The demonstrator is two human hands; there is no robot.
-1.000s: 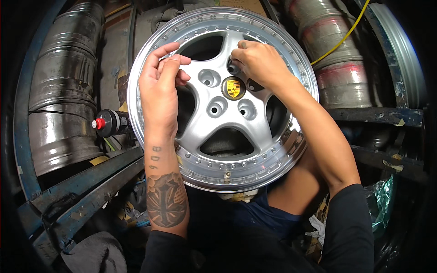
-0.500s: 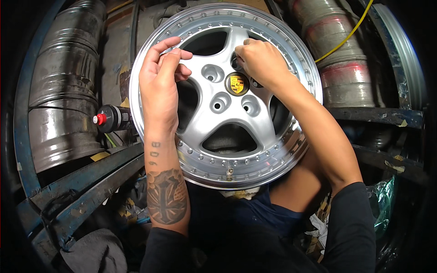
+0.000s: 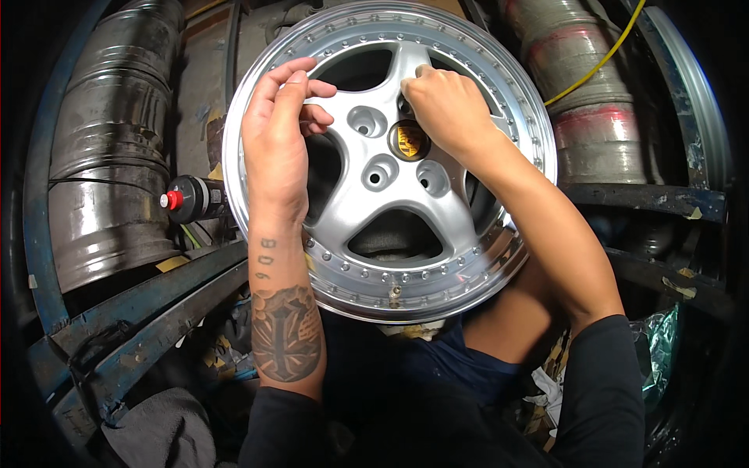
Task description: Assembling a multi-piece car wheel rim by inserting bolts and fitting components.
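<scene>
A silver five-spoke alloy wheel [image 3: 343,226] with a polished outer lip ringed by small bolts lies face up in front of me. Its round centre cap [image 3: 409,141] is black with a yellow crest. My left hand [image 3: 281,125] is over the wheel's left edge, its fingers apart and loosely curled, holding nothing I can see. Near the lug hole above the cap, my right hand [image 3: 446,105] is closed with its knuckles up, resting on or just above the face. Whatever its fingers hold is hidden beneath it. A valve stem [image 3: 395,292] shows on the near lip.
Worn metal drums [image 3: 109,148] stand at left, more drums [image 3: 585,93] at right with a yellow hose [image 3: 597,66]. A black bottle with a red cap [image 3: 191,200] is left of the wheel. Blue metal frame bars [image 3: 148,300] flank me; a grey cloth [image 3: 160,433] lies lower left.
The wheel sits very slightly farther right in view. My left hand has shifted a little up and right; my right hand stays closed at nearly the same place.
</scene>
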